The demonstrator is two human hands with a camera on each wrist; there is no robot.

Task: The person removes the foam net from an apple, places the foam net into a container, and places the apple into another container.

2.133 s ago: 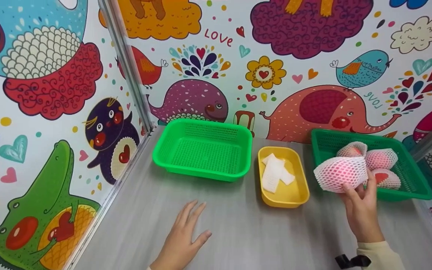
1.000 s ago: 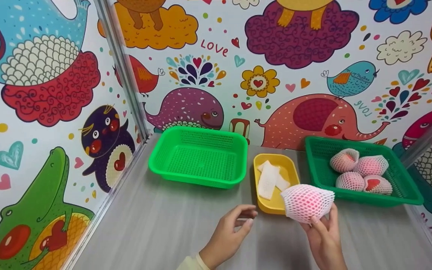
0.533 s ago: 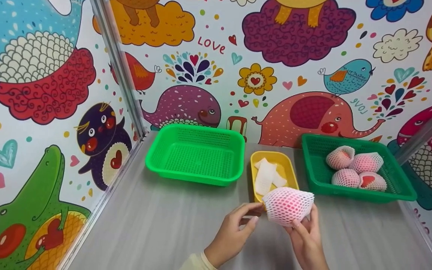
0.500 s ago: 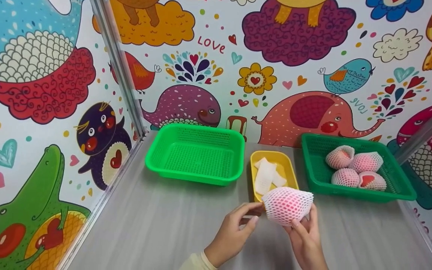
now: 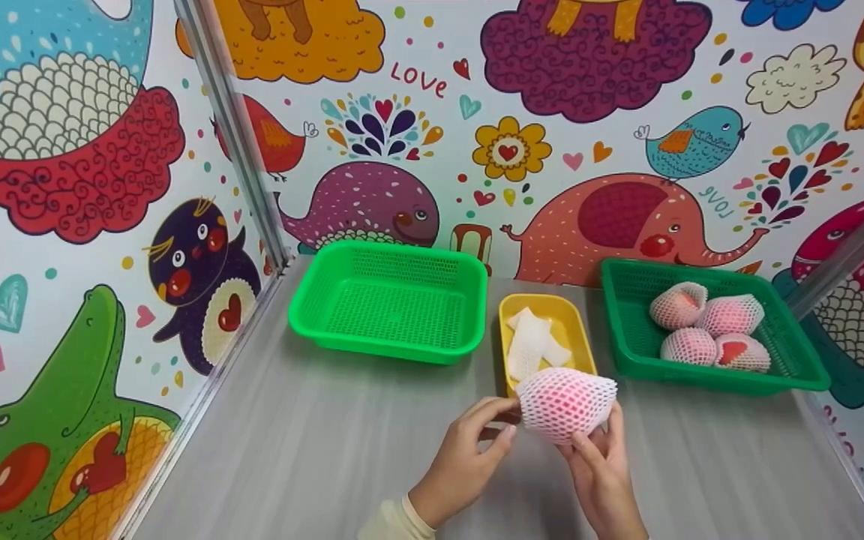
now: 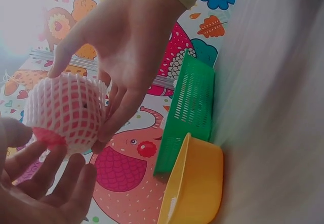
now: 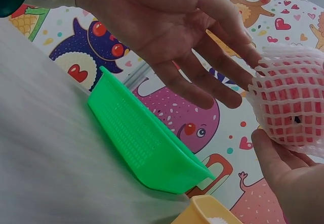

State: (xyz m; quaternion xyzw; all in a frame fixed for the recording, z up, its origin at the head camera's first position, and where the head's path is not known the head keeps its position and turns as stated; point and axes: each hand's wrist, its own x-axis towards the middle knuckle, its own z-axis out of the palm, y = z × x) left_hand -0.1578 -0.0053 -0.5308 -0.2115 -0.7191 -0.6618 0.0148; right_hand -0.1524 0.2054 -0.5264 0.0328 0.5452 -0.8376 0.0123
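Observation:
My right hand (image 5: 598, 465) holds a round red fruit in a white foam net (image 5: 565, 405) above the grey table, thumb on the near side. My left hand (image 5: 462, 457) is at the net's left end, fingers loosely bent, index fingertip right at its edge, thumb apart from it. In the left wrist view, bare red skin of the fruit (image 6: 49, 137) shows at the net's opening, facing the left fingers. Behind the fruit stands a yellow basin (image 5: 574, 330) with flat white foam nets (image 5: 531, 345), partly hidden by the held fruit.
At the back left stands a bright green basket (image 5: 387, 352), nothing inside. A dark green basket (image 5: 807, 352) at the right holds several net-wrapped fruits (image 5: 690, 346). Cartoon-printed walls (image 5: 372, 202) close the grey table (image 5: 312, 435) at the back and left.
My right hand has brought the netted fruit from over the dark green basket leftward to the front of the yellow basin. The left hand has moved right to meet it.

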